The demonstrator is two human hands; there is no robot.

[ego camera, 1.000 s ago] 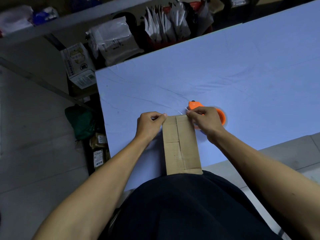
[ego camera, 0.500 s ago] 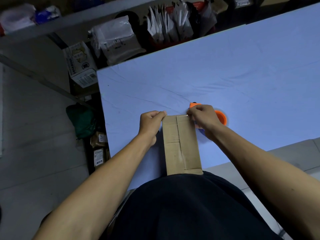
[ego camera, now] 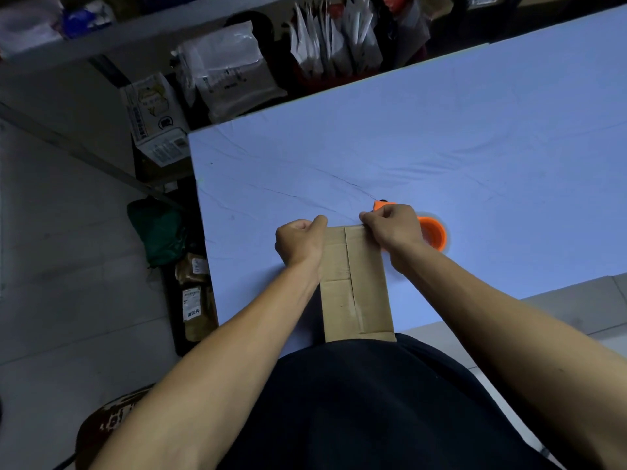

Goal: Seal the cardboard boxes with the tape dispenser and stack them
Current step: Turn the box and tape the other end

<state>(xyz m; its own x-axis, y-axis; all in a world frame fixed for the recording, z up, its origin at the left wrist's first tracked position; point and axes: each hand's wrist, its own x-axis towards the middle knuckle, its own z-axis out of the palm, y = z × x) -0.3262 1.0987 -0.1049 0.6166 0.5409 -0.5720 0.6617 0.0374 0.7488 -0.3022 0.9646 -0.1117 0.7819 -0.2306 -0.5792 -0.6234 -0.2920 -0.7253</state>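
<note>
A narrow brown cardboard box [ego camera: 356,283] lies lengthwise on the blue table [ego camera: 441,147], its near end against my body. A strip of clear tape runs along its top seam. My left hand [ego camera: 300,240] grips the far left corner of the box with curled fingers. My right hand [ego camera: 393,227] pinches at the far right corner of the box, where the tape ends. The orange tape dispenser [ego camera: 432,232] lies on the table just behind my right hand, mostly hidden by it.
Beyond the table's far edge stand white plastic parcels [ego camera: 224,72] and a row of mailer bags [ego camera: 336,39]. A printed carton [ego camera: 154,117] sits at the table's left corner. On the floor to the left lie a green bag [ego camera: 156,232] and brown packages [ego camera: 195,296].
My right hand has moved left from the dispenser onto the far right corner of the box. The left hand stays gripping the far left corner.
</note>
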